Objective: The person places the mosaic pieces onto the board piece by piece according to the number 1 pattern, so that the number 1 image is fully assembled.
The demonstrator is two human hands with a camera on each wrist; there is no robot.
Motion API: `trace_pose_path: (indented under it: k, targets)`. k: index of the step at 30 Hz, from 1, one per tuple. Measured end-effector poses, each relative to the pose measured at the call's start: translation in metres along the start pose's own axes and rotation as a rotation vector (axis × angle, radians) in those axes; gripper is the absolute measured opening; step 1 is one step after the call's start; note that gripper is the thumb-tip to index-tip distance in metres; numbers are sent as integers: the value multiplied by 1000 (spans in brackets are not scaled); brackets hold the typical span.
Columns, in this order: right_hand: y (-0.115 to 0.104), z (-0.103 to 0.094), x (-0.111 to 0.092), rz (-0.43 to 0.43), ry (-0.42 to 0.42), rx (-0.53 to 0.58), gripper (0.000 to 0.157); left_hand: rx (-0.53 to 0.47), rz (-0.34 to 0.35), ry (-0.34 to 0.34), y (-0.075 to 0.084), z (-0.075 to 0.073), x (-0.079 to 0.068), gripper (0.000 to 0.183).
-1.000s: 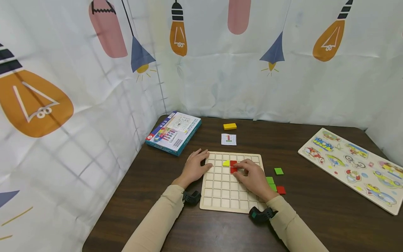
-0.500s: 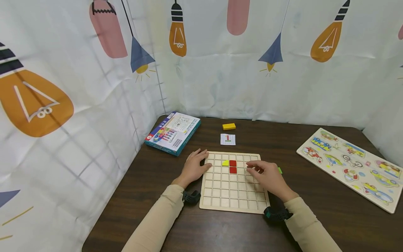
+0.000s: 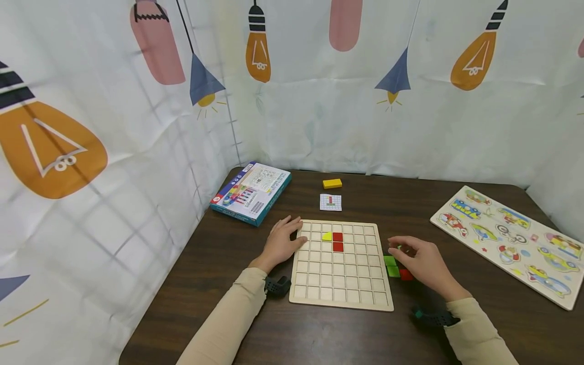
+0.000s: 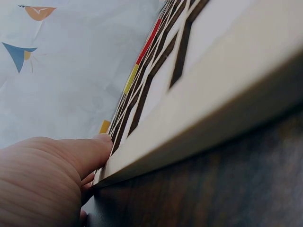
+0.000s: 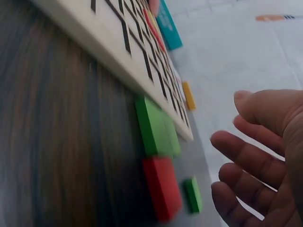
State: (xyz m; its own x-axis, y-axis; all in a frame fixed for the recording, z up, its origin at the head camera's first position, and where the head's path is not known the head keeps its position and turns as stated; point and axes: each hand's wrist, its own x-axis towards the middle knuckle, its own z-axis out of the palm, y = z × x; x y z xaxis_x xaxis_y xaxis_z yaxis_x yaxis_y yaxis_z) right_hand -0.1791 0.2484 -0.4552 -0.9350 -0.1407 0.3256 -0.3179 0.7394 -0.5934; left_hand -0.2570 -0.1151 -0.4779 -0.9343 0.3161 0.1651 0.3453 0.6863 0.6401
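My left hand [image 3: 282, 242] rests at the upper left edge of a wooden grid board [image 3: 319, 293], its thumb [image 4: 94, 151] touching the rim. Two red square tiles [image 3: 337, 246] lie in the grid, one above the other, with a yellow tile [image 3: 327, 236] beside the upper one. Off the board's right side, my right hand [image 3: 424, 261] hovers with loosely bent fingers and nothing between them. Near it on the table lie two green tiles [image 3: 391, 266], a red tile [image 3: 405, 275] touching them, and a separate green tile [image 5: 193, 195], mostly covered by the hand in the head view.
Behind the board lie a small pattern card [image 3: 330, 202] and a yellow block [image 3: 332, 183]. A boxed game [image 3: 251, 193] sits at the back left. A picture puzzle board [image 3: 506, 243] lies on the right. Printed curtains [image 3: 310, 116] stand around the table.
My right hand has left the lower red tile in the grid and moved right, off the board, to above the loose tiles. The left hand stays where it was.
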Motion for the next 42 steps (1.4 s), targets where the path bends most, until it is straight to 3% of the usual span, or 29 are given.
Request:
trace_pose_path:
  k: [11, 21, 32, 36, 42]
  targets:
    - [22, -12, -16, 69, 31, -71, 28, 17, -5, -17, -1, 3, 2, 55]
    - [27, -26, -16, 134, -115, -87, 30, 24, -10, -14, 1, 2, 2, 55]
    - [37, -35, -21, 63, -349, 34, 30, 16, -7, -14, 0, 3, 0, 54]
    - [38, -35, -22, 19, -370, 23, 30, 19, -9, -8, -1, 4, 0, 54]
    - [35, -32, -23, -12, -333, -9, 26, 13, -6, -6, 0, 3, 0, 54]
